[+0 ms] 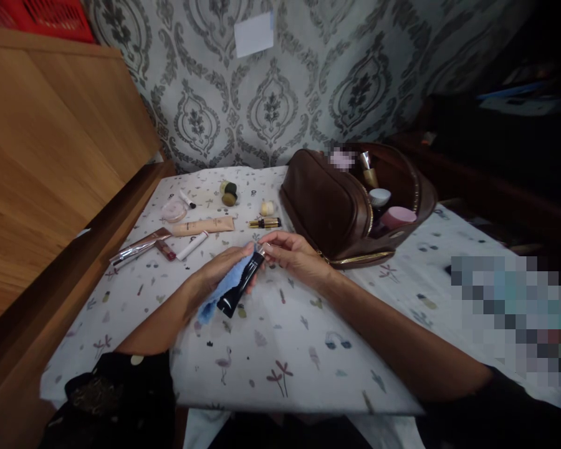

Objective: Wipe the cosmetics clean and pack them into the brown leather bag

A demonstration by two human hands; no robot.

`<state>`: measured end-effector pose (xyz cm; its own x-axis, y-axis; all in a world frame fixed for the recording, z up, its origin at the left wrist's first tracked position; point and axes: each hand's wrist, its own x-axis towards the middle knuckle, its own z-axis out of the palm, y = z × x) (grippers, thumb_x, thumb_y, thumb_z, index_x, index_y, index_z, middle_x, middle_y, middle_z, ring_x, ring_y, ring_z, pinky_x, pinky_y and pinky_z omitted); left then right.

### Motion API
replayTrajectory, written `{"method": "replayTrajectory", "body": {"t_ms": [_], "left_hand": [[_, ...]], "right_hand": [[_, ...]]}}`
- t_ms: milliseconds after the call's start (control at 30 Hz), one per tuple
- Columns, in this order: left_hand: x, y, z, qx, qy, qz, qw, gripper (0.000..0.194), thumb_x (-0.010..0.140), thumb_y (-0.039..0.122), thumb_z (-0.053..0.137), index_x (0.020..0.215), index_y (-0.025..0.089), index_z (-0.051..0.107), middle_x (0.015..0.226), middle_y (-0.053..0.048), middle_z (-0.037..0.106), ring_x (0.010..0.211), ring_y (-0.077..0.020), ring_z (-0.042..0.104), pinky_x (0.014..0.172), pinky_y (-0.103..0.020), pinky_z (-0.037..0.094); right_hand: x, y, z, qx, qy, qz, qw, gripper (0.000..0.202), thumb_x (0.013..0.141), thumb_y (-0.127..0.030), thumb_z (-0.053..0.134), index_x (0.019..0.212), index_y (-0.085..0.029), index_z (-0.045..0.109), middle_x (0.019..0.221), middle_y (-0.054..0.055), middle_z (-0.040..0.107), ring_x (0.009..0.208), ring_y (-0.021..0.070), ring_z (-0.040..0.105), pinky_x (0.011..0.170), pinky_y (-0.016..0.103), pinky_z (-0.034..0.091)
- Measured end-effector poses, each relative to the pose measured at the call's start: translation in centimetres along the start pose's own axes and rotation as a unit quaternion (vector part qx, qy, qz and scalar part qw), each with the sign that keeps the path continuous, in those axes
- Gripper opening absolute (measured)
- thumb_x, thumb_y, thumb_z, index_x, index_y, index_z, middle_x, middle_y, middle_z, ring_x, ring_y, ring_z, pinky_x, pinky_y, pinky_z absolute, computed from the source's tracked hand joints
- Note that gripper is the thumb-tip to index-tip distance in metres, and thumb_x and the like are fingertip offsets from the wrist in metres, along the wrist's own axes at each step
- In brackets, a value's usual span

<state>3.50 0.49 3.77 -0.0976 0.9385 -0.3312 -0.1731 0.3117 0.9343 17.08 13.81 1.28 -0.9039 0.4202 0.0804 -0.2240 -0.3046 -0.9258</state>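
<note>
My left hand is closed around a black squeeze tube with a light blue cloth against its side. The tube slants, its flat end toward me and its silvery cap end away. At that cap end, the fingers of my right hand pinch the cap. Just beyond my hands lie a gold-and-black lipstick-like tube and a small cream-coloured jar. On the left are a peach squeeze tube, a white slim tube and a round pink compact.
A brown cosmetics bag stands unzipped at the back right, with a pink-lidded jar and other items inside. Metallic tubes lie at the left edge of the patterned cloth. A wooden panel borders the left side.
</note>
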Motion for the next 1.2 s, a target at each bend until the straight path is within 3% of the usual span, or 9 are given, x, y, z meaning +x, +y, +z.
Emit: {"method": "replayTrajectory", "body": {"t_ms": [200, 333, 500, 700, 833, 933, 1000, 1067, 1200], "left_hand": [[-0.1, -0.2, -0.5, -0.048, -0.102, -0.019, 0.993, 0.059, 0.065, 0.061, 0.079, 0.094, 0.012, 0.064, 0.067, -0.006, 0.07, 0.053, -0.0188, 0.067, 0.049, -0.025, 0.049], [0.1, -0.5, -0.5, -0.038, -0.07, -0.019, 0.997, 0.06, 0.062, 0.061, 0.082, 0.092, 0.013, 0.061, 0.063, -0.005, 0.069, 0.048, -0.0171, 0.064, 0.045, -0.024, 0.047], [0.4, -0.6, -0.2, -0.012, -0.022, 0.008, 1.0, 0.059, 0.062, 0.066, 0.079, 0.083, 0.015, 0.06, 0.055, -0.002, 0.065, 0.041, -0.014, 0.057, 0.041, -0.023, 0.043], [0.5, -0.3, 0.2, 0.016, 0.01, 0.012, 1.0, 0.063, 0.072, 0.077, 0.061, 0.067, 0.014, 0.059, 0.046, -0.003, 0.059, 0.035, -0.0122, 0.052, 0.036, -0.022, 0.035], [0.1, -0.3, -0.1, -0.025, -0.048, 0.01, 0.998, 0.061, 0.071, 0.073, 0.066, 0.082, 0.013, 0.064, 0.053, -0.002, 0.063, 0.039, -0.0135, 0.056, 0.038, -0.023, 0.038], [-0.2, -0.3, -0.4, -0.049, -0.116, 0.012, 0.992, 0.062, 0.065, 0.06, 0.079, 0.102, 0.012, 0.064, 0.068, -0.005, 0.069, 0.049, -0.016, 0.063, 0.043, -0.023, 0.043], [-0.4, -0.3, -0.5, -0.046, -0.125, 0.007, 0.991, 0.066, 0.062, 0.052, 0.083, 0.111, 0.012, 0.063, 0.07, -0.004, 0.07, 0.05, -0.0157, 0.063, 0.043, -0.022, 0.043], [-0.3, -0.4, -0.4, -0.038, -0.103, 0.0, 0.994, 0.067, 0.061, 0.051, 0.085, 0.112, 0.013, 0.062, 0.066, -0.003, 0.068, 0.048, -0.0144, 0.06, 0.043, -0.022, 0.043], [0.4, -1.0, -0.1, -0.027, -0.006, 0.006, 1.0, 0.066, 0.058, 0.058, 0.085, 0.102, 0.014, 0.064, 0.06, 0.001, 0.064, 0.047, -0.0122, 0.055, 0.045, -0.023, 0.044]], "right_hand": [[0.2, -0.2, -0.4, 0.022, -0.006, -0.008, 1.0, 0.03, 0.07, -0.038, 0.084, 0.092, -0.021, 0.073, 0.079, -0.001, 0.067, 0.069, 0.0114, 0.06, 0.064, 0.027, 0.047], [0.2, -0.2, -0.4, 0.035, 0.008, -0.011, 0.999, 0.03, 0.069, -0.037, 0.085, 0.091, -0.021, 0.073, 0.082, -0.001, 0.067, 0.073, 0.0115, 0.061, 0.068, 0.027, 0.048], [0.3, 0.1, -0.2, 0.04, 0.035, 0.029, 0.998, 0.036, 0.062, -0.04, 0.089, 0.084, -0.019, 0.07, 0.072, -0.004, 0.063, 0.061, 0.0082, 0.056, 0.058, 0.023, 0.045], [0.3, -0.4, -0.2, 0.05, 0.015, 0.044, 0.998, 0.033, 0.063, -0.037, 0.089, 0.082, -0.018, 0.07, 0.071, -0.004, 0.062, 0.057, 0.0066, 0.053, 0.056, 0.022, 0.043], [0.5, -0.8, -0.8, 0.049, 0.025, 0.01, 0.998, 0.036, 0.063, -0.035, 0.089, 0.092, -0.021, 0.073, 0.08, -0.002, 0.067, 0.068, 0.0089, 0.057, 0.064, 0.023, 0.045], [0.6, -1.0, -1.2, 0.063, 0.05, -0.004, 0.997, 0.034, 0.065, -0.034, 0.087, 0.095, -0.023, 0.074, 0.084, -0.001, 0.068, 0.075, 0.0114, 0.059, 0.067, 0.025, 0.045], [0.6, -1.1, -1.3, 0.074, 0.066, -0.002, 0.995, 0.033, 0.066, -0.033, 0.085, 0.096, -0.024, 0.073, 0.087, -0.001, 0.07, 0.078, 0.0128, 0.06, 0.069, 0.026, 0.044], [0.6, -1.0, -1.1, 0.082, 0.075, 0.004, 0.994, 0.035, 0.067, -0.033, 0.085, 0.099, -0.024, 0.072, 0.088, 0.0, 0.07, 0.079, 0.0133, 0.06, 0.069, 0.027, 0.045], [0.5, -0.6, -0.5, 0.088, 0.062, 0.028, 0.994, 0.038, 0.064, -0.036, 0.087, 0.094, -0.022, 0.07, 0.081, -0.002, 0.069, 0.071, 0.012, 0.061, 0.062, 0.024, 0.044]]}}
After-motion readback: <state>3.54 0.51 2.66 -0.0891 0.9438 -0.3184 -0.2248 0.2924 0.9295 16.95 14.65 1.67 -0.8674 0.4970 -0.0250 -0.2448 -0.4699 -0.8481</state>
